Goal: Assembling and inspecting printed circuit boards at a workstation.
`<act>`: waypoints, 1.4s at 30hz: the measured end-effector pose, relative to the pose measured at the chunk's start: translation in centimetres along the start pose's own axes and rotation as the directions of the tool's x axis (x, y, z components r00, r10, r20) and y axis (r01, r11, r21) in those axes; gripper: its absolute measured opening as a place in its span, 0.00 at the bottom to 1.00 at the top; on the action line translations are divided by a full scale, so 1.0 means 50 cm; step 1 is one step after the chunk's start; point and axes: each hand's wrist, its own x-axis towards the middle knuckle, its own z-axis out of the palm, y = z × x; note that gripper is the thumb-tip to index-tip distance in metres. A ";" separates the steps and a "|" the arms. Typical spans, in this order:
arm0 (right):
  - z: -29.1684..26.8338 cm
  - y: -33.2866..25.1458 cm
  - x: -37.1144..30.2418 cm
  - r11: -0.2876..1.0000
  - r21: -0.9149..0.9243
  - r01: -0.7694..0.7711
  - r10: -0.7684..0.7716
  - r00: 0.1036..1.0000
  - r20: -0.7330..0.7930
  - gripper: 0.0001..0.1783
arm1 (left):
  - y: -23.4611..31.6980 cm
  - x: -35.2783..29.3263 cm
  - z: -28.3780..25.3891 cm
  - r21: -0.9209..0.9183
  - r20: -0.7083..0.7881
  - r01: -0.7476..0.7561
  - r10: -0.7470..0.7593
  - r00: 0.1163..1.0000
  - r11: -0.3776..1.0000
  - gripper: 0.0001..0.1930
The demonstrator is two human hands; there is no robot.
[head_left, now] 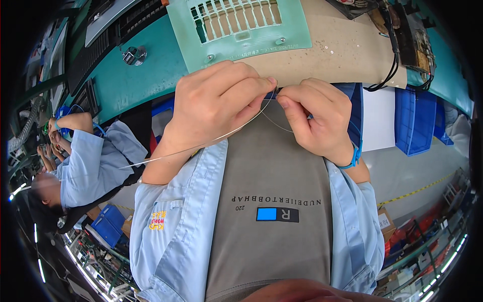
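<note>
My left hand (216, 100) is closed in a pinch, thumb against forefinger, on a thin silvery wire (201, 145). The wire runs from the fingertips down past the left forearm and off to the left. Close beside it, my right hand (319, 116) is also pinched, its fingertips almost touching the left ones. A fine loop of the wire curves below the fingertips toward the right palm. Whatever tiny part lies between the two pinches is too small to make out. A blue strap (356, 155) circles my right wrist. Both hands are raised in front of the bench edge.
A pale green slotted plate (297, 30) lies on a tan mat (352, 55) beyond my hands. Left of it, a small metal piece (134, 56) rests on the green bench (113, 93). Dark cables (395, 60) hang at right, above blue bins (415, 121). A co-worker (95, 161) sits left.
</note>
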 end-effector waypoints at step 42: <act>0.009 0.017 -0.028 0.924 0.372 -0.092 0.153 0.978 -0.138 0.06 | 0.007 -0.009 -0.027 -0.688 0.495 0.611 -0.361 0.790 0.392 0.14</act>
